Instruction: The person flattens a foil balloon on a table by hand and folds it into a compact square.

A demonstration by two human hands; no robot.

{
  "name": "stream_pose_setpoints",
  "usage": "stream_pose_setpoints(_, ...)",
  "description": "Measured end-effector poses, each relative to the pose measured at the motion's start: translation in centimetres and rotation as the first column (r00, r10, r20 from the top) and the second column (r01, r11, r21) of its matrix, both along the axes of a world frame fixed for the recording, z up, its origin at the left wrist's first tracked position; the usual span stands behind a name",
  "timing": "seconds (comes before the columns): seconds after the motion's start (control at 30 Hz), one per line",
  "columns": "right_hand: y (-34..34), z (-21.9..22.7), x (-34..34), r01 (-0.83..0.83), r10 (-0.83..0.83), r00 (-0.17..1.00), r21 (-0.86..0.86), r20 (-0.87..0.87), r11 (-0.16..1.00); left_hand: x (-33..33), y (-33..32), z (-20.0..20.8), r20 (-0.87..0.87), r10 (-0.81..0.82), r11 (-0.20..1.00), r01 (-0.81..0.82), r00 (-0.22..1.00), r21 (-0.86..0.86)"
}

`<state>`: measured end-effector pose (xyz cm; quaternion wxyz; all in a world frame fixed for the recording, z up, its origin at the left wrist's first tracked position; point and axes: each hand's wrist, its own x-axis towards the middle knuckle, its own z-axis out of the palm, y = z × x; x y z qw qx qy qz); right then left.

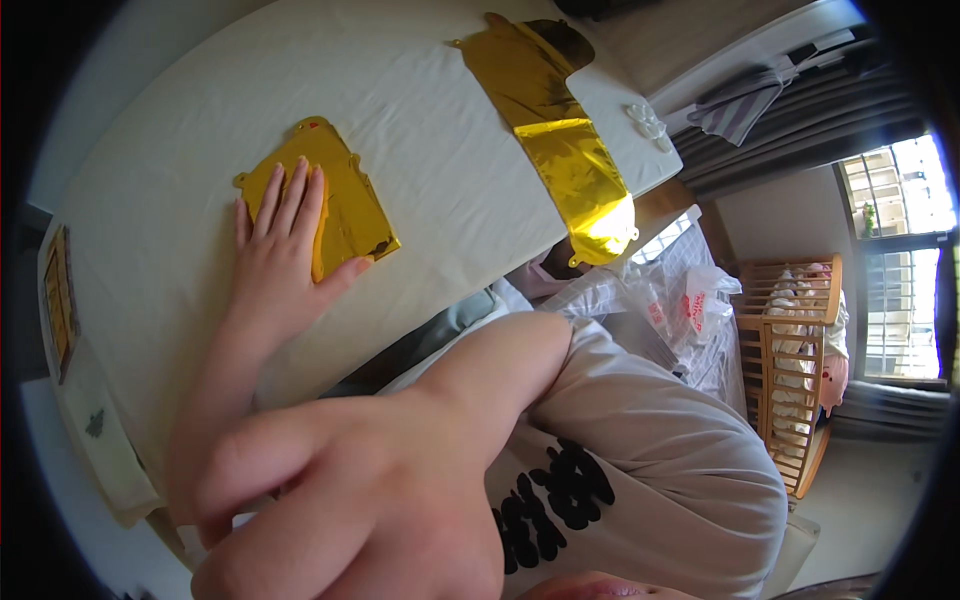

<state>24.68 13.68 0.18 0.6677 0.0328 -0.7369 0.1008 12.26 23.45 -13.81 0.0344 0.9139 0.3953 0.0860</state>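
My left hand (pixel 275 250) lies flat with fingers spread on a folded gold foil balloon (pixel 350 205), which rests on the pale bed sheet. A second gold foil balloon (pixel 560 150), deflated and partly unfolded, stretches across the bed to my right, its near end hanging over the edge. Small tabs stick out from the rims of both. Large and close to the camera, my right hand (pixel 340 490) is raised above my lap with its fingers bent inward. Its fingertips are mostly hidden, and I cannot make out what they hold, if anything.
The white-sheeted bed (pixel 440 200) fills the left and middle. Clear crumpled plastic (pixel 650 127) lies near its far right corner. Plastic bags (pixel 700 300) sit on a checked cloth beyond my knee. A wooden crib (pixel 790 370) stands by the window at right.
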Motion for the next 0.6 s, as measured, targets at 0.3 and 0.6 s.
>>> stream_pose_setpoints(0.3,-1.2,-3.8,1.3,0.028,0.019,0.895,-0.097,0.446,0.995,-0.3,0.2,0.0,0.019,-0.011,1.0,0.011,1.0,-0.011)
stream_pose_setpoints(0.6,0.6,-11.0,10.3,0.74,-0.379,0.443,-0.092,0.812,0.666,0.2,-0.3,0.7,-0.049,0.012,1.0,-0.012,0.999,0.007)
